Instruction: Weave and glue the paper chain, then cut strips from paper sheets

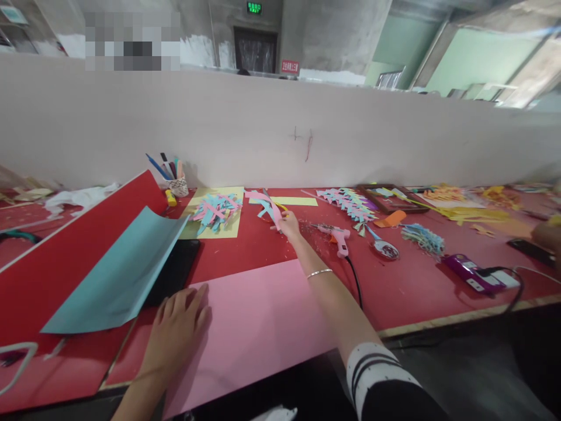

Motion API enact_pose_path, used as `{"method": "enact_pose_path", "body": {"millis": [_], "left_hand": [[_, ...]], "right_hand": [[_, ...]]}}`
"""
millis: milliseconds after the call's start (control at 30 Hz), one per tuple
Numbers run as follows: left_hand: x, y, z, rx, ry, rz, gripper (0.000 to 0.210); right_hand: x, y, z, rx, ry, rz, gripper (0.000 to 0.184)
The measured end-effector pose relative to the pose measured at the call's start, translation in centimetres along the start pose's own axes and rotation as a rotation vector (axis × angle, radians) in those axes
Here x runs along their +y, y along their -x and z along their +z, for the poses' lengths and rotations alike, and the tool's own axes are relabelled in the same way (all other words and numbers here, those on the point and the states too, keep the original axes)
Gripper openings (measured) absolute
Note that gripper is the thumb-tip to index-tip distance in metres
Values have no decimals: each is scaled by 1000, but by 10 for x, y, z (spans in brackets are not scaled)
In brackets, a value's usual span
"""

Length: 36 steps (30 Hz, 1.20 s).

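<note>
A large sheet of pink paper (258,321) lies at the table's front edge. My left hand (182,318) rests flat on its left side, fingers stretched out. My right arm reaches across the sheet, and my right hand (288,224) has its fingers closed at a pink paper strip (268,204). Yellow-handled scissors (280,206) lie partly hidden beside these fingers. Blue paper pieces (264,207) are under the strip. To the left, a pile of pink and blue cut strips (217,210) sits on yellow paper (232,230).
A pink glue gun (337,238) with a black cord lies right of my arm. Beyond are a folded-paper braid (346,203), a purple power strip (473,273) and a co-worker's hand (547,237). Blue paper (118,280) and a pen cup (178,186) stand left. A partition (219,128) runs behind.
</note>
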<state>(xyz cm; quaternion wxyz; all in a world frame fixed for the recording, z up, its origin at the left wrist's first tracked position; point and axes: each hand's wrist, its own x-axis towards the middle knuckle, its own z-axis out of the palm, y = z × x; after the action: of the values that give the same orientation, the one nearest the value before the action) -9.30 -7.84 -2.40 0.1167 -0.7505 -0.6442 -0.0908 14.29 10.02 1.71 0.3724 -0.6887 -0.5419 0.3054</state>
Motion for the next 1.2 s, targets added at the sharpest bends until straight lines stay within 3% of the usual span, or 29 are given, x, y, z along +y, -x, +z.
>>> {"method": "enact_pose_path", "body": {"millis": [200, 433, 500, 700, 867, 1067, 1200], "left_hand": [[-1, 0, -2, 26, -32, 32, 41], [-4, -4, -1, 93, 3, 113, 36], [-3, -6, -5, 140, -2, 128, 34], [18, -11, -23, 384, 14, 188, 31], [46, -3, -39, 421, 201, 287, 25], [77, 4, -65, 481, 354, 320, 32], [94, 4, -71, 481, 349, 395, 41]], "right_hand": [[-6, 26, -16, -52, 308, -210, 29], [10, 91, -24, -459, 541, -531, 42], [17, 105, -23, -484, 650, -572, 42], [18, 118, -26, -482, 702, -514, 24], [10, 127, -43, -464, 685, -499, 12], [4, 146, -58, -261, 363, -413, 8], [4, 161, -64, -262, 230, -393, 7]]}}
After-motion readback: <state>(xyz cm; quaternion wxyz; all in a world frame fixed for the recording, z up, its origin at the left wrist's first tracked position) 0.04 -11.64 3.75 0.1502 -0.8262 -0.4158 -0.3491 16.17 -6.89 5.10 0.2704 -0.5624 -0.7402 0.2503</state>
